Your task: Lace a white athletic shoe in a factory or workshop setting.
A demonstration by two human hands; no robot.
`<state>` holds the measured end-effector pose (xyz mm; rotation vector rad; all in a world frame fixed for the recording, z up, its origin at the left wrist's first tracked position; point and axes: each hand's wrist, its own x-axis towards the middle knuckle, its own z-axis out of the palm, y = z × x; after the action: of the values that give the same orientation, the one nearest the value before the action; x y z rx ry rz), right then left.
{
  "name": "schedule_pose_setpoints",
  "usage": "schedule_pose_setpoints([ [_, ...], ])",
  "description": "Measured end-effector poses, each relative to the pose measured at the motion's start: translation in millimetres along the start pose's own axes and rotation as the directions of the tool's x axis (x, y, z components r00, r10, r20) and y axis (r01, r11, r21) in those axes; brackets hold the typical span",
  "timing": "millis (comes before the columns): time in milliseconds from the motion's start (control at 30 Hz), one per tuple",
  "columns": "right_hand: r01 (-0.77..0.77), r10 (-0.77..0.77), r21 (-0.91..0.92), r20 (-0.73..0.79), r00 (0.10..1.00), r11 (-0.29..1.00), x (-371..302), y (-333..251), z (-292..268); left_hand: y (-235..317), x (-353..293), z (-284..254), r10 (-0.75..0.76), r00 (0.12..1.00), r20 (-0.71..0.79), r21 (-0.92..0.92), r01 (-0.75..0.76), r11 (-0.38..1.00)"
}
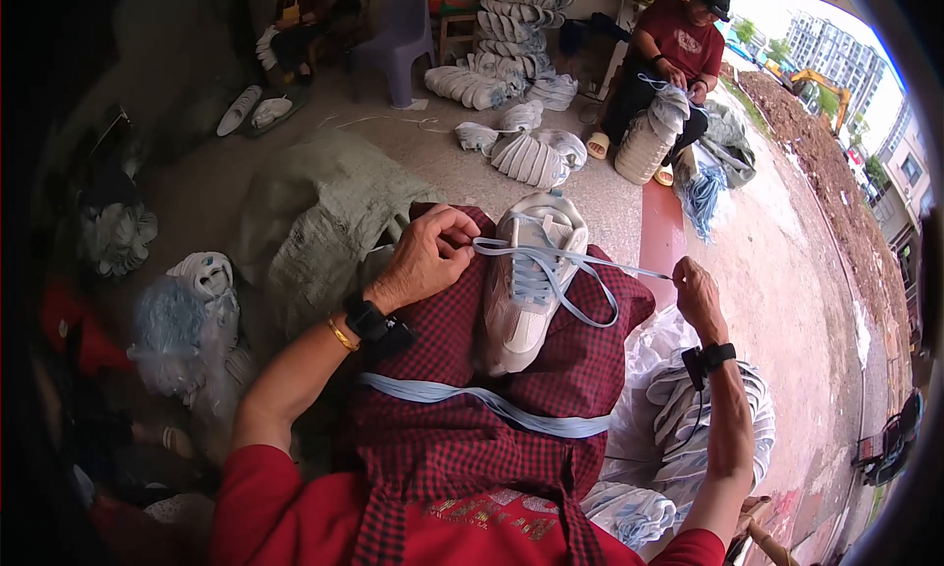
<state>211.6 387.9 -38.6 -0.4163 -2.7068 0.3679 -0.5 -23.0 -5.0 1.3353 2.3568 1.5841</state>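
Pale-blue lace (532, 273) runs through the eyelets of a white shoe (519, 330), which lies on the checked apron (433, 345) across the person's lap, toe towards the body and opening facing away. The left hand (428, 256) pinches the lace beside the shoe's left edge, fingertips pressed together; the right hand (699, 296) pinches it too, out past the lap's right edge, with a straight length stretched between shoe and hand. A slack loop droops over the shoe's right side. Across the apron at the waist lies a band of pale-blue strands (492, 405). Just right of the lap, a clear plastic bag (641, 361) spreads open around and under nested white shoe uppers (723, 418). On the left, another clear bag (167, 320) holds something pale blue, too blurred to tell, with white pieces (208, 274) beside it. A greenish woven sack (320, 237) sits slumped near the left forearm; its contents are hidden. Beyond the knees, a pile of white uppers (536, 160) lies on the floor, near a seated co-worker (678, 45). Bare pavement (777, 300) gives the right hand open room outward, while the sack crowds the left side.
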Motion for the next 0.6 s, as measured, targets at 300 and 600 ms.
schedule_pose_setpoints([
  [300, 0.296, -0.300, 0.398, -0.053, 0.952, 0.868, 22, -119, -10, 18, 57, 11, -0.002, 0.992, 0.129, 0.103, -0.011, 0.995],
  [600, 0.130, -0.211, 0.586, 0.073, 0.975, 0.800, 36, -141, -9, 7, 44, -13, -0.092, 0.994, 0.062, -0.085, 0.097, 0.992],
])
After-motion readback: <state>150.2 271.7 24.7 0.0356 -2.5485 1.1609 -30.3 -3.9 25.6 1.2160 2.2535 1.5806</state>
